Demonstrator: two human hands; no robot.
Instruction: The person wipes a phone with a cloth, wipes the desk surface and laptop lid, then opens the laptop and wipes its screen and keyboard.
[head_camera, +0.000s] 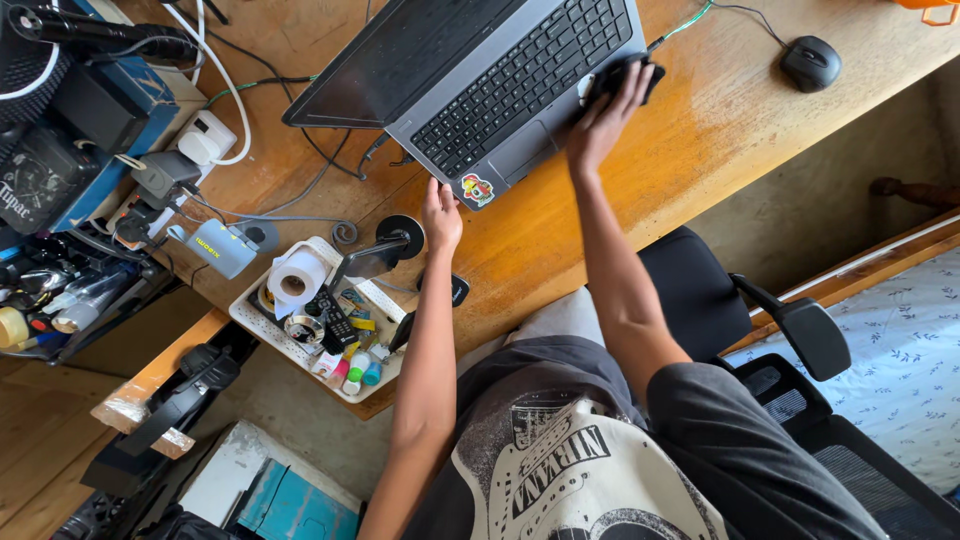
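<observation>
An open grey laptop (500, 70) lies on the wooden desk (720, 120). My left hand (441, 215) rests against the laptop's near corner, by a colourful sticker (478, 189), fingers together. My right hand (605, 120) presses a dark cloth (622, 72) onto the laptop's palm rest beside the keyboard.
A black mouse (810, 62) sits at the desk's far right. A white tray (250, 318) with a tissue roll (298, 280), a remote and small bottles stands at the left, next to a phone stand (385, 250). Power adapters and cables crowd the left. A black chair (800, 335) is beside me.
</observation>
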